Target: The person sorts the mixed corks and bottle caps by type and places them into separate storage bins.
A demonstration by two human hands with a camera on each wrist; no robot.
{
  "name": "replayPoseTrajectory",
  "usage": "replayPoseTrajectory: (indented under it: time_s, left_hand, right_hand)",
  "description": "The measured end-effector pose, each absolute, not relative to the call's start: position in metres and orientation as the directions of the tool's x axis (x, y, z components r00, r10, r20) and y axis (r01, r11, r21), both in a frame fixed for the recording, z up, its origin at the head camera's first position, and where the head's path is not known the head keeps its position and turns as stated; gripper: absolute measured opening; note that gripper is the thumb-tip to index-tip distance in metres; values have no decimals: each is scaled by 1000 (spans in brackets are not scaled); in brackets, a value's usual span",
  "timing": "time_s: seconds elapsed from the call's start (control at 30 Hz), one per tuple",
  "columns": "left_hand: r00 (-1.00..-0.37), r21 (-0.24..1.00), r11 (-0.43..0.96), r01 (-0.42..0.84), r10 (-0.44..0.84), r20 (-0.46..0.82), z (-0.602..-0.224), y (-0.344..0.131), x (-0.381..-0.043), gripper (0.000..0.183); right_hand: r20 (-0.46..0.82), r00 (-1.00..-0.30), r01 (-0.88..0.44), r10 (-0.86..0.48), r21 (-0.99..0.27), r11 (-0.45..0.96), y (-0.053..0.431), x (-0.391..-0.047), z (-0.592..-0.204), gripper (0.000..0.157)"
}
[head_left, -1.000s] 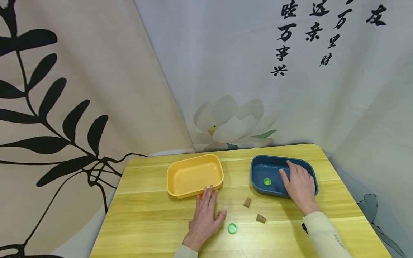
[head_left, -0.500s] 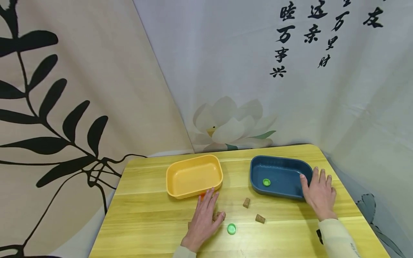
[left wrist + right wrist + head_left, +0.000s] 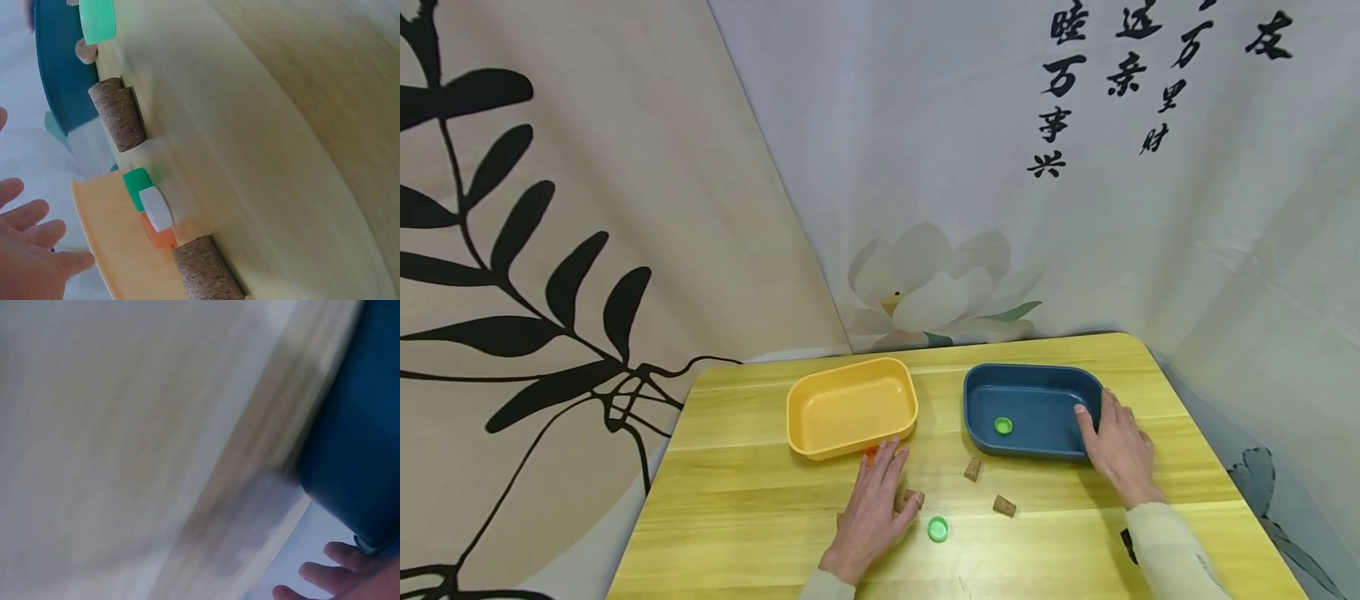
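Note:
My right hand (image 3: 1120,454) rests against the right end of a blue tray (image 3: 1045,408); its thumb reaches over the rim and its fingers lie outside, fairly straight in the right wrist view. Inside that tray lies a green bottle cap (image 3: 1003,426). My left hand (image 3: 874,517) is spread in front of a yellow tray (image 3: 850,408), holding nothing. Around it, the left wrist view shows a green cap (image 3: 137,186), a white cap (image 3: 156,209), an orange cap (image 3: 159,232) and cork stoppers (image 3: 208,272). The left hand partly hides these in the head view.
Between the hands lie two cork stoppers (image 3: 972,469) and a light green cap (image 3: 937,529) on the yellow wooden table (image 3: 737,500). Behind the table hangs a printed curtain (image 3: 925,167). The table's right edge slopes past my right arm.
My right hand has left the inside of the blue tray, gone to its right end, and the tray has slid left with the cap in it. The left hand stays put.

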State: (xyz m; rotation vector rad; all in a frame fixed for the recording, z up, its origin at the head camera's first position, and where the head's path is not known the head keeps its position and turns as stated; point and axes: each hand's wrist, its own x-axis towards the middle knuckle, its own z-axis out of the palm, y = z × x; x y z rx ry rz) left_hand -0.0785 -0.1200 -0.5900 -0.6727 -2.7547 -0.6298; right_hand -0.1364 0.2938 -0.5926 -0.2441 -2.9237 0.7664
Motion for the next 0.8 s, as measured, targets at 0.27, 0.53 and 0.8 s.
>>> replayPoseTrajectory:
  time_s: [0.27,0.53,0.8]
  left_hand:
    - [-874,337,816,470,376,309,-589,-118,-84,68]
    - [-889,272,855,442,378,258,-578,-99,-113,74]
    - [-882,162,873,459,427,199,-577,-73,-152,81]
  right_hand:
    - [61,-986,104,155,-498,861,269,-146,-591,85]
    - [48,-987,103,151,-527,844,264,-146,-590,85]
    - [120,-983,55,136,-517,854,263,-128,-586,83]
